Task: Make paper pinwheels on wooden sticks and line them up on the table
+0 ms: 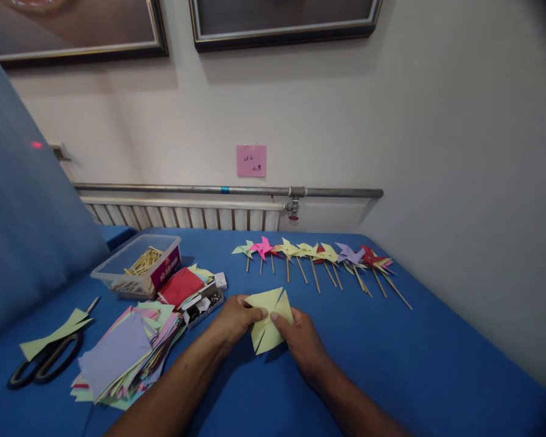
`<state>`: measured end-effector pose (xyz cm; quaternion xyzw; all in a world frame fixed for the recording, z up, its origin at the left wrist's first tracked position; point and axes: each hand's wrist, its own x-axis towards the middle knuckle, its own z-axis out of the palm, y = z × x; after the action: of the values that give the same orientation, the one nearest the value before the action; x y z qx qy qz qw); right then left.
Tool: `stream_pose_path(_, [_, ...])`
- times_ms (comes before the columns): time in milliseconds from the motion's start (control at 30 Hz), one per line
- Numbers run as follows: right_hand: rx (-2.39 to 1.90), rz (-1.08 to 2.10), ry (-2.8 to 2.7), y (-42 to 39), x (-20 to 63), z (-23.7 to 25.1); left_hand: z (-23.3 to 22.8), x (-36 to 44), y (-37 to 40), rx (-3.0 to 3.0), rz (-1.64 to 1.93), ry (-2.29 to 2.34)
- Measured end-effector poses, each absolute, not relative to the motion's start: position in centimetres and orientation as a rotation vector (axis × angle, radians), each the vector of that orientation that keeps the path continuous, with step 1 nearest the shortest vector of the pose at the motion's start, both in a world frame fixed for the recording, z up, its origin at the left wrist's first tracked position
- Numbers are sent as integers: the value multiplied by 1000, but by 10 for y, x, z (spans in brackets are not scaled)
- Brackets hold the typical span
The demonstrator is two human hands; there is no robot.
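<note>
A pale wall (327, 121) rises behind the far edge of the blue-covered table (368, 358); a greyer side wall (482, 194) borders its right edge. Directly above the far edge stands a ribbed white radiator (200, 218), surmounted by a grey horizontal pipe (177, 189) with a red-handled valve (294, 207). Higher: a pink note (252, 170), then two dark-framed pictures (286, 41). Blue fabric (22, 224) hangs at the left side. Illumination is soft, dimming rightward.

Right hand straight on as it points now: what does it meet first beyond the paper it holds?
Most likely the left hand: its thumb lies close to the right hand on the yellow paper, though depth is hard to judge here.
</note>
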<state>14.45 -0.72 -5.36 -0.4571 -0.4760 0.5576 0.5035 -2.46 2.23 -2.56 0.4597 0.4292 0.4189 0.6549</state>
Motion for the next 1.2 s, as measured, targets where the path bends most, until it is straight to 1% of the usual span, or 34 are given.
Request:
stream_pose_path(333, [-1123,1337,-1171,-2,147,-62,-20,-22,20,983,980,980])
stream_pose_path(800, [-1138,1318,-1157,-4,146,-61,-22,-16,18,974,1003,975])
stream_pose_path(1200, [-1181,1171,-1107,5,151,-63,-20,-23,22,1113,940,1089])
